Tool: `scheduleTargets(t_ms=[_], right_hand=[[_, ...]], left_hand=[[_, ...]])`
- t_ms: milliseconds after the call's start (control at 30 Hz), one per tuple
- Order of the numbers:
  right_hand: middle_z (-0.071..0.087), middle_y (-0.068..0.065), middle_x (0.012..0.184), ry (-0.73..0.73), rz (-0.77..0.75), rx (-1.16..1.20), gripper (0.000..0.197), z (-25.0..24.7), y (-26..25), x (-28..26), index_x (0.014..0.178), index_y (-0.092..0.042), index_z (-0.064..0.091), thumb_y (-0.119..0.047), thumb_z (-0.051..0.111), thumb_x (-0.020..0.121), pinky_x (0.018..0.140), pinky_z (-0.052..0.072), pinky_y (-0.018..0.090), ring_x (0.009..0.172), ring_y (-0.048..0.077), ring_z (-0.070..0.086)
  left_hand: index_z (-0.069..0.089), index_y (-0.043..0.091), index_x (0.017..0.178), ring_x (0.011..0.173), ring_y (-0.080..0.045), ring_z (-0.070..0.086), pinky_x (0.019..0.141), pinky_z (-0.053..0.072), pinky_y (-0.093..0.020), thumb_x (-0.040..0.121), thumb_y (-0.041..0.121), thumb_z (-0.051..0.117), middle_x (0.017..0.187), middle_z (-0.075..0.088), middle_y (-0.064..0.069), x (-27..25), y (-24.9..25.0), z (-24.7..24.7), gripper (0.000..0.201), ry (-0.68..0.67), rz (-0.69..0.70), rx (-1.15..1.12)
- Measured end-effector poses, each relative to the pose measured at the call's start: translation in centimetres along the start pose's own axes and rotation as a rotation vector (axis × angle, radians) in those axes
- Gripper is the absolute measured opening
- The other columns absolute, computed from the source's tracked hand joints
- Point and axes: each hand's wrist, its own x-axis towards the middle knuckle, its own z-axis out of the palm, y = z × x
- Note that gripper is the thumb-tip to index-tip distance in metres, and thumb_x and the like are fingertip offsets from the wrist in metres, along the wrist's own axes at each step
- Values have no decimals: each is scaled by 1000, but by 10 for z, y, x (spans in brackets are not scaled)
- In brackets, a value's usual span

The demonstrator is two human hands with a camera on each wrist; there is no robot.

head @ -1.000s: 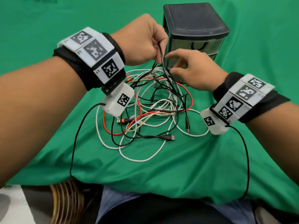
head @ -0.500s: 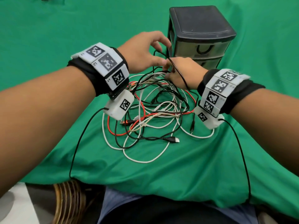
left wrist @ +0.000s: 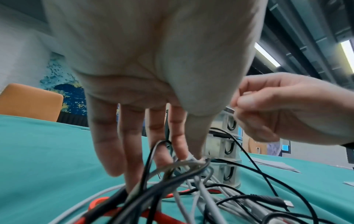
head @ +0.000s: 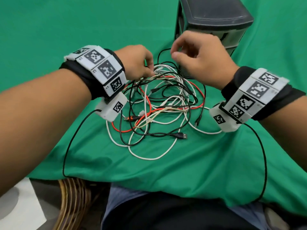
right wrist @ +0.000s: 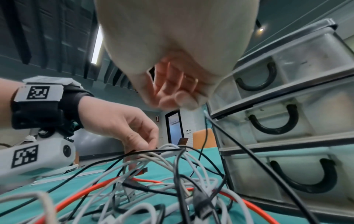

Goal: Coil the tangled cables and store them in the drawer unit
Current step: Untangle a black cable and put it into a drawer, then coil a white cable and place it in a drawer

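The tangled cables [head: 159, 107] lie in a loose heap of white, black and orange-red strands on the green cloth [head: 166, 171], directly below both hands and just in front of the drawer unit [head: 214, 19].

The left hand [head: 137, 62] reaches down into the far-left edge of the heap. In the left wrist view its fingers [left wrist: 132, 151] point downward, slightly spread, and the thumb and forefinger tips pinch a small bunch of white strands [left wrist: 189, 162] together with a black one, lifting them clear of the cloth. The remaining fingertips dip among the strands beside that pinch.

The right hand [head: 201, 58] hovers above the far-right side of the heap, in front of the drawer unit's lower drawers. Its fingers curl inward, and the thumb meets the forefinger tip. A thin black cable [head: 162, 54] arcs up from the heap toward those fingertips, and in the right wrist view a black cable [right wrist: 239, 145] runs up to just beneath the curled fingers [right wrist: 172, 97]. Whether the fingertips actually grip it cannot be told, as the contact is blurred.

Nearer the person than either set of fingers, a black USB plug [head: 181, 135] rests at the heap's near edge, and an orange plug [head: 131, 118] lies beneath the left wrist. The drawer unit's three translucent drawers [right wrist: 287, 121] with dark curved handles sit just right of the right fingers, all pushed in.
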Motion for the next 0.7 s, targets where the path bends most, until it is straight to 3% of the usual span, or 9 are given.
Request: scheduleTargets(t_ms=[67,133,233,333,467,533,600,700], right_hand=[[60,-14,67,-185,6,-52,8,2,-2,-4,92,-22,71,-27,66,89,60,37,6,59,-5,53],[70,-11,75,-373,12,-123,9,7,-6,-7,93,-26,73,-33,69,89,68,46,12,68,-4,61],[74,-9,87,-562,22,-190,17,18,-13,-10,96,-30,75,-43,70,87,84,52,27,84,6,67],[71,-5,78,-542,9,-241,28,34,-22,-10,88,-26,75,-53,68,86,77,50,30,80,15,64],[57,-2,61,-453,101,-364,57,53,-32,-9,67,-13,67,-66,58,85,58,42,32,65,20,55],[60,2,62,-484,97,-404,54,62,-34,-11,67,-11,65,-61,59,86,54,42,30,63,20,57],[63,6,66,-508,103,-382,42,68,-33,-14,68,-10,65,-47,60,86,61,50,33,68,27,62],[55,6,59,-483,147,-324,38,65,-32,-16,59,-11,54,-39,59,84,61,47,34,65,29,55]], left_hand=[[68,25,93,82,-23,57,75,42,-28,85,48,68,84,64,-2,-3,0,3,25,-22,-4,6],[67,26,94,77,-20,56,74,42,-28,78,53,72,85,64,0,-5,-1,3,31,-51,1,-7],[65,25,99,64,-10,54,70,41,-28,73,37,82,86,66,0,-8,-3,3,33,-86,24,-31],[65,21,104,65,-13,57,74,46,-29,80,22,78,88,69,0,-8,-4,3,28,-22,23,-75],[65,26,102,79,-20,59,78,46,-29,85,20,73,92,69,-1,-7,-5,5,20,44,33,-82],[65,26,102,78,-19,59,76,45,-28,86,19,71,91,69,0,-8,-6,6,18,59,41,-101],[65,23,105,71,-18,58,69,41,-25,88,17,69,91,69,-1,-9,-7,6,18,66,59,-118],[63,20,112,54,-8,58,56,50,-24,91,11,66,91,68,-3,-11,-11,8,23,66,93,-175]])
